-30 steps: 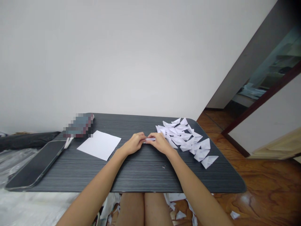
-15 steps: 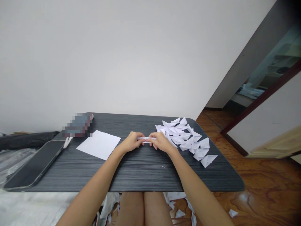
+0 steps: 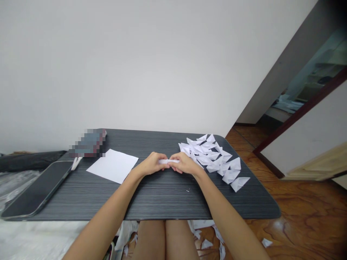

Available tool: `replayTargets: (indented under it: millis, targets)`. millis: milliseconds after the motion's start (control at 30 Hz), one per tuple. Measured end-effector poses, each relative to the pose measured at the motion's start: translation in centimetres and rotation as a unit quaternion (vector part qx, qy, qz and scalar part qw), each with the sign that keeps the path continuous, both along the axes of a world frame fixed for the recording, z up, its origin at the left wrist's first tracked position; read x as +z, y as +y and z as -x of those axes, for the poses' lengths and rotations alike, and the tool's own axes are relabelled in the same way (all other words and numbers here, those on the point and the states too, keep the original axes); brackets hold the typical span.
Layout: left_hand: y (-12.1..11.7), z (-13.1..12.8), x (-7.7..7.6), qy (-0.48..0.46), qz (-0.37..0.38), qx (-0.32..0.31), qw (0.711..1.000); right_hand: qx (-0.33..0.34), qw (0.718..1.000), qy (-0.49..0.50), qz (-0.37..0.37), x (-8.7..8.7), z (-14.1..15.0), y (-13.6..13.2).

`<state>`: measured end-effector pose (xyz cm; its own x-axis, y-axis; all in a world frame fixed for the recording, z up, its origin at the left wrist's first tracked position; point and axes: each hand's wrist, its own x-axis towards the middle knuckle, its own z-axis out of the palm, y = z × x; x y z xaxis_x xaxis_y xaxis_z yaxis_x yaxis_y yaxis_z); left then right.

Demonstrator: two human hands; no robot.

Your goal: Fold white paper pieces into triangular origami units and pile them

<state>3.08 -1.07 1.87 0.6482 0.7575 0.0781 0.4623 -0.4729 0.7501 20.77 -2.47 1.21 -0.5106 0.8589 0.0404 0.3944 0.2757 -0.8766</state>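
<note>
Over the middle of the dark table, a small folded piece of white paper (image 3: 163, 161) is pinched between both hands, its shape mostly covered by the fingers. My left hand (image 3: 154, 163) is closed on its left end. My right hand (image 3: 184, 163) grips the right end, the two hands nearly meeting at the centre. To the left of my left hand lies a flat white sheet of paper (image 3: 112, 166). Just beyond my right hand spreads a loose heap of several folded white paper boats (image 3: 214, 156).
A dark striped table (image 3: 165, 202) stands against the wall. On its left are a smartphone (image 3: 40, 187) with a white cable (image 3: 76, 163) and a blurred-out object (image 3: 89, 142). Paper scraps (image 3: 206, 244) lie on the wooden floor.
The fingers have shifted slightly on the folded paper, with the thumbs at its middle moving a little. Both hands stay in nearly the same place.
</note>
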Motion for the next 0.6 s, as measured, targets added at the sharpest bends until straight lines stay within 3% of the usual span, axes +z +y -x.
replayTargets:
  millis: [233, 433, 600]
  targets:
    - [0.1, -0.06, -0.26, -0.021, 0.03, 0.003, 0.999, 0.012, 1.0, -0.008, -0.023, -0.21, -0.11, 0.28]
    - [0.15, -0.18, -0.33, -0.005, -0.032, 0.018, 0.999, -0.02, 0.998, -0.035, -0.05, -0.36, -0.01, 0.22]
    - [0.32, 0.26, -0.24, -0.035, 0.003, 0.012, 0.999, 0.0, 0.999, 0.004, -0.038, 0.03, -0.47, 0.38]
